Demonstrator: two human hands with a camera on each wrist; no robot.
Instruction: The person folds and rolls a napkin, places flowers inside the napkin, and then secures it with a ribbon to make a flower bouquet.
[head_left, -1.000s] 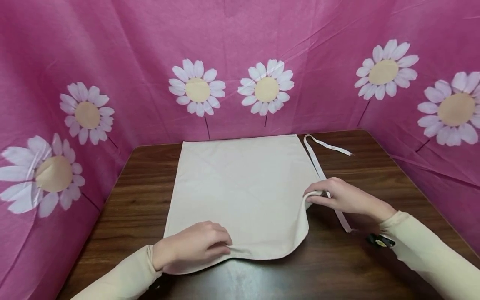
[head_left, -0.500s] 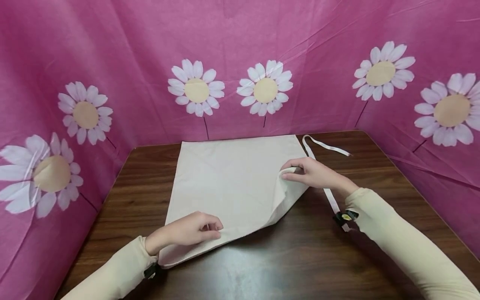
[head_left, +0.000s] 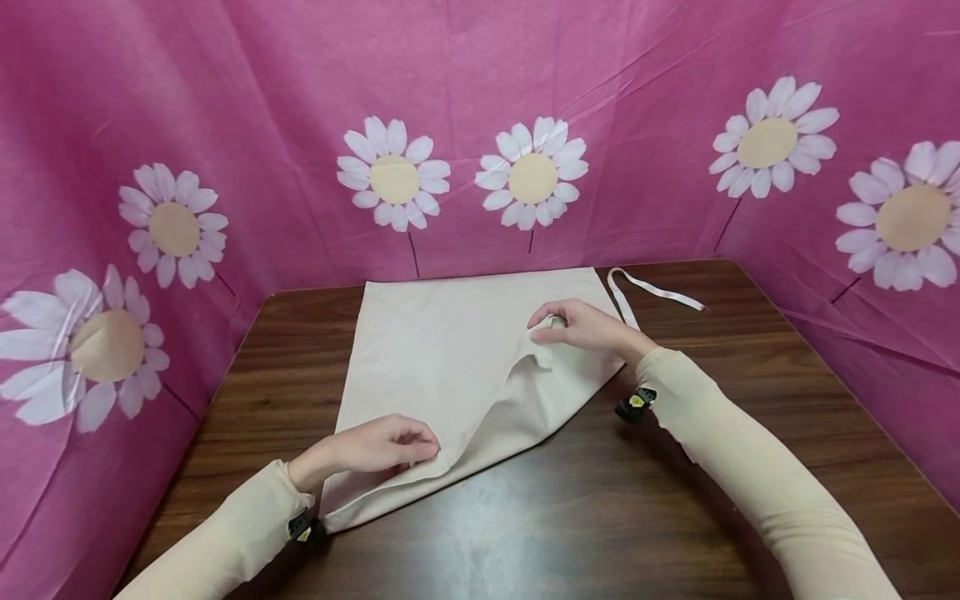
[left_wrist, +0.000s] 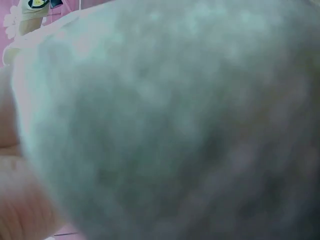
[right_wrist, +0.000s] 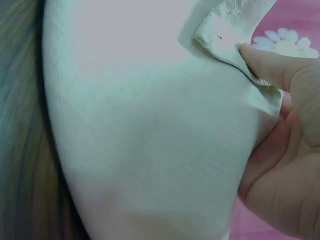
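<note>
A white strap (head_left: 663, 293) lies near the table's (head_left: 757, 375) far right corner; left hand (head_left: 381, 444) and right hand (head_left: 587, 325) pinch the cloth's (head_left: 442, 358) lifted edge.

left grip (head_left: 382, 443): fingers curled | right grip (head_left: 581, 325): pinching, farther forward | forearms (head_left: 225, 533): angled inward

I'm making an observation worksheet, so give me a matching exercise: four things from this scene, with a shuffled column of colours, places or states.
Things:
1. Right hand
2. White tape
3. Curtain
4. Table

Descriptions:
A. Pink, flower-patterned
B. Dark brown with wood grain
C. Pinches a lifted part of the cream cloth
D. Lies by the cloth's far right corner

Pairs: 1-C, 2-D, 3-A, 4-B
</note>
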